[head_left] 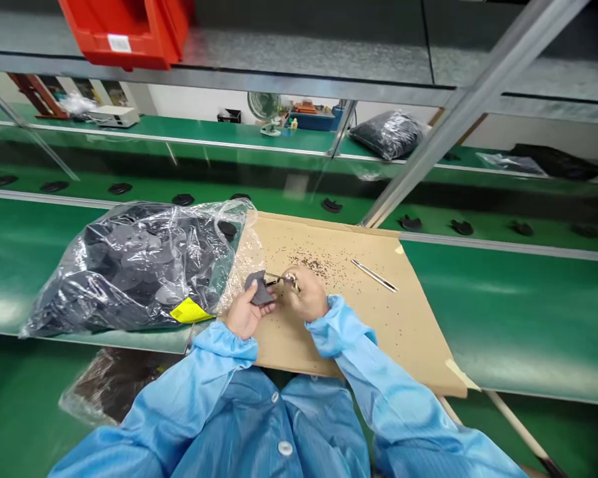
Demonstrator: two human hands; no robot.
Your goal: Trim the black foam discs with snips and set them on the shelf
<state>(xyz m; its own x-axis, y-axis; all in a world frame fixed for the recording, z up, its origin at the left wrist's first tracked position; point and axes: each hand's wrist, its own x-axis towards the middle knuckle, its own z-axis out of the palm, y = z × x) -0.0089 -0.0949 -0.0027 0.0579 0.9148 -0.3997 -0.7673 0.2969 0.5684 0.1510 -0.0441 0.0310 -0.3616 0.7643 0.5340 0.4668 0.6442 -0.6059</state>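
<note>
Between the thumb and fingers of my left hand point(246, 313) is a dark grey, flat plastic part point(258, 289), roughly round with a cut-out edge. My right hand point(306, 292) is closed around a small metal hand tool point(290, 279) that looks like nippers; the fist hides most of it. Its thin tip point(273, 280) points left and reaches the right edge of the part. Both hands are above a sheet of brown cardboard point(379, 332), where many tiny dark bits point(313, 263) lie scattered just beyond my right hand.
A clear plastic bag point(129, 265) full of similar grey parts lies left, a yellow label point(192, 311) on it. A thin blade-like strip point(375, 275) rests on the cardboard. Behind, dark parts point(331, 205) sit along the green belt. An angled metal post point(418, 166) and red bin point(129, 40) are overhead.
</note>
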